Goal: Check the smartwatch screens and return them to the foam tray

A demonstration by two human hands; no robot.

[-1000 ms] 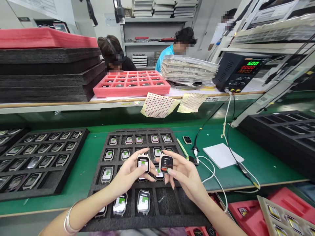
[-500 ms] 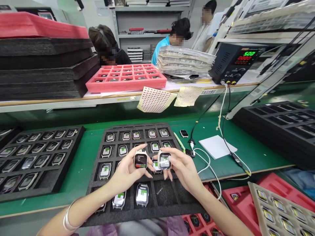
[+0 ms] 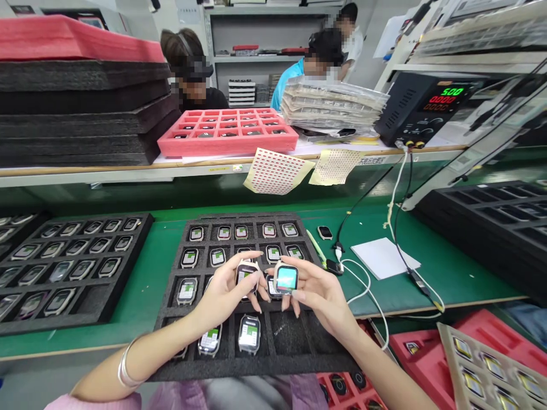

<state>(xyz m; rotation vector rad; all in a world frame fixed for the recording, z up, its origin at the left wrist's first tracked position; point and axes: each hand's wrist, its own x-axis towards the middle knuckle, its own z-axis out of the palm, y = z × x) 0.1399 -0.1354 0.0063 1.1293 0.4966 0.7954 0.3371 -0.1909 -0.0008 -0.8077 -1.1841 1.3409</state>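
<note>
My left hand is closed around a smartwatch without a strap, its thumb lying over the lit screen. Close beside it, my right hand grips a second smartwatch by its edges, thumb at the lower rim; that screen glows pale blue. Both watches are held face up above a black foam tray. Many compartments of this tray hold similar watch cases, such as the watch in the front row, with green and white on their screens. My hands partly cover the middle compartments.
Left stands another black foam tray of watches. Right of the middle tray lie a green pen, a small watch, cables and white paper. Behind, a shelf carries a red foam tray and a power supply. Several people are beyond.
My left thumb has moved up onto its watch's screen, while my right thumb has slid down to the rim. The right watch's screen has turned pale blue. The view has shifted slightly.
</note>
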